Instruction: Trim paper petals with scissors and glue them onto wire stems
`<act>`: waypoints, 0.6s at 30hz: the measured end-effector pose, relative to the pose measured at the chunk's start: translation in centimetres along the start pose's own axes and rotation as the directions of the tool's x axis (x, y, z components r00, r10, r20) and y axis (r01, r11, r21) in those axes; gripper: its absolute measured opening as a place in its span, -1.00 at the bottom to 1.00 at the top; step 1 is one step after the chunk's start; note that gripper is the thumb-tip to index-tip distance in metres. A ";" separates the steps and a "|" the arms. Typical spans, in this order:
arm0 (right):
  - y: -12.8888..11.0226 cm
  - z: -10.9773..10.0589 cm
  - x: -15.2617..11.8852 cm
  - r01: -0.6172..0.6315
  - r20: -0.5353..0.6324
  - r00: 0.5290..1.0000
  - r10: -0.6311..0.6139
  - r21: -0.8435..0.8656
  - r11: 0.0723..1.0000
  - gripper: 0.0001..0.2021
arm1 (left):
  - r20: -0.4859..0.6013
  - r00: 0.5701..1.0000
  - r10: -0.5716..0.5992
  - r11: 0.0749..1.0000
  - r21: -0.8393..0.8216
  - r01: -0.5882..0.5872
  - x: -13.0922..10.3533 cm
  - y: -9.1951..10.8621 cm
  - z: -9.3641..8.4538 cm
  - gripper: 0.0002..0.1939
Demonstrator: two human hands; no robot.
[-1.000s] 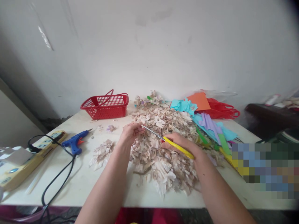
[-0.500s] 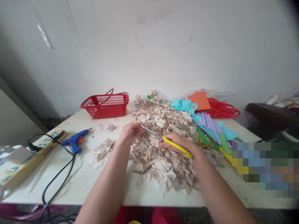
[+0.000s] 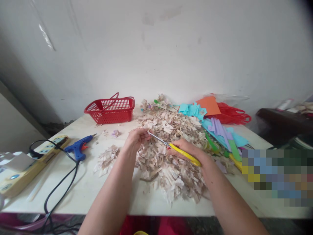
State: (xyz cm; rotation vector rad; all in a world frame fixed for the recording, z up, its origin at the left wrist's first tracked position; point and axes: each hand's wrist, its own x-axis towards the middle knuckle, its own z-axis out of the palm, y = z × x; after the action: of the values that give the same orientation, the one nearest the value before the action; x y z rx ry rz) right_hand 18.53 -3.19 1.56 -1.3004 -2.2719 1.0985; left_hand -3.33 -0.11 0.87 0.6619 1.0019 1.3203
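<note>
Yellow-handled scissors (image 3: 184, 154) are gripped in my right hand (image 3: 182, 147), their blades pointing left toward my other hand. The blades look closed or nearly so, with the tips at the fingers of my left hand (image 3: 140, 137). Those fingers are pinched together; whatever sits between them is too small or hidden to name. Below and beyond both hands spreads a big heap of pale, crumpled petal-like scraps (image 3: 173, 176). A smaller clump of scraps (image 3: 107, 160) lies left of my left forearm.
At the back left stands a red plastic basket (image 3: 110, 112). A blue glue gun (image 3: 79, 147) with a black cord and a power strip (image 3: 36, 166) lie on the left. Right of the heap are turquoise paper (image 3: 192, 110), an orange sheet (image 3: 209, 106), purple strips (image 3: 218, 130) and a red bag (image 3: 232, 114).
</note>
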 end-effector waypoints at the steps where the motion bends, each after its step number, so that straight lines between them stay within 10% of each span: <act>1: 0.0 0.0 0.0 -0.004 -0.004 1.000 0.004 -0.003 1.000 -0.72 | -0.001 1.000 0.002 1.000 0.001 -0.002 0.0 0.0 0.0 -0.98; 11: -1.4 -0.4 -1.0 0.033 0.026 0.999 -0.033 -0.002 0.999 -0.68 | -0.001 0.984 0.178 0.981 0.083 -0.177 0.2 -0.3 -0.9 -0.85; 18: 0.4 -0.5 -1.2 0.071 -0.152 0.988 -0.027 0.291 0.954 -0.63 | 0.067 0.986 0.151 0.980 0.117 -0.159 -0.4 0.1 -0.6 -0.84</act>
State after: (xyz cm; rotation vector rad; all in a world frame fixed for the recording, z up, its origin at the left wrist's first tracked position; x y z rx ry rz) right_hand 19.75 -3.82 1.75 -1.1569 -1.9339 1.2267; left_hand -3.86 -0.60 0.77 0.8813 1.0053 1.3748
